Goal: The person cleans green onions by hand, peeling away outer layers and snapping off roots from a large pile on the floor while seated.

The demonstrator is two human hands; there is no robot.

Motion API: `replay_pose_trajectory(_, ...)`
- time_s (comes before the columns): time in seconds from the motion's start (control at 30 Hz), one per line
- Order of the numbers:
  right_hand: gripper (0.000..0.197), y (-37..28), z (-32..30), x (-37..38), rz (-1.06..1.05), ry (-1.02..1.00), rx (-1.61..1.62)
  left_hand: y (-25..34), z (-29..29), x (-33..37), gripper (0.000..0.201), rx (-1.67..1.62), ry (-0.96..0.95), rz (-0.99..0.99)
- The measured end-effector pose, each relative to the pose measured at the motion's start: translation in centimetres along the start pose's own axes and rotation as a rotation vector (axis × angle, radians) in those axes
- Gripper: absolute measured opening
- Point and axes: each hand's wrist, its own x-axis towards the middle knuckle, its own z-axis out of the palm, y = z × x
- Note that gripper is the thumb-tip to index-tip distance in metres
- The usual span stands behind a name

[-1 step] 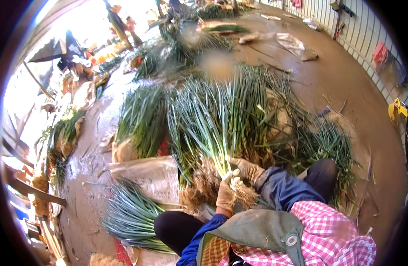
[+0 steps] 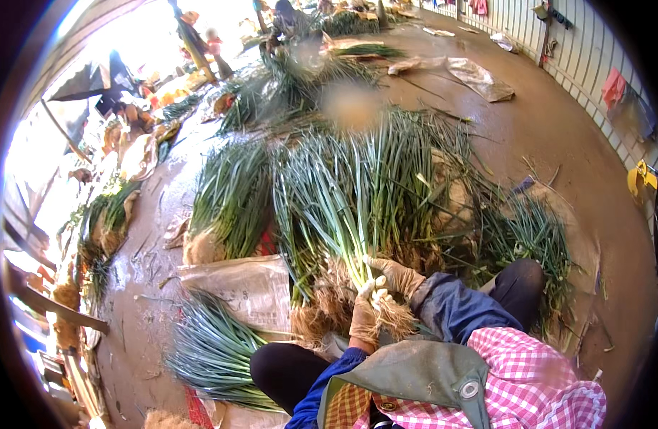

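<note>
My left hand (image 2: 362, 322), in a soiled tan glove, grips a small bunch of green onions (image 2: 357, 266) from below, close to the white bulbs. From the right, my right hand (image 2: 397, 277), gloved too, closes on the same bunch just above the bulbs; its fingertips are partly hidden. The bunch's pale, stringy roots (image 2: 394, 319) hang toward my lap, and its green leaves point away from me. Just beyond my hands a large heap of green onions (image 2: 397, 171) lies with brown roots (image 2: 314, 320) toward me.
On the left, loose green onions (image 2: 218, 350) lie beside a pale sack (image 2: 243, 286), with another bundle (image 2: 232, 196) behind. More green onions (image 2: 536, 232) are by my right knee (image 2: 518, 286). The brown floor (image 2: 550, 129) looks wet. A person (image 2: 289, 21) is far off near the top.
The view has shifted very slightly, bringing more of the far person into sight. My hands and the bunch show no clear movement.
</note>
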Motion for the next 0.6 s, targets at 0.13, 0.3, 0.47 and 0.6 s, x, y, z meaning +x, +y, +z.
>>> replay_pose_trajectory(0.13, 0.020, -0.8, 1.0, 0.6, -0.126, 0.270, -0.317, 0.2, 0.0, -0.1, 0.027, 0.048, 0.095, 0.028)
replay_pose_trajectory(0.3, 0.035, -2.6, -0.9, -0.5, -0.328, 0.583, -1.023, -1.2, 2.1, -0.7, 0.021, 0.096, 0.282, -0.053)
replay_pose_trajectory(0.47, 0.022, -0.6, 1.7, -2.7, -0.351, 0.481, -0.845, -0.3, -1.4, 0.2, 0.017, -0.006, 0.220, 0.023)
replay_pose_trajectory(0.6, 0.020, -0.3, 7.8, -7.1, -0.371, 0.156, -0.406, 0.1, -0.6, -0.1, 0.012, -0.053, 0.180, 0.036)
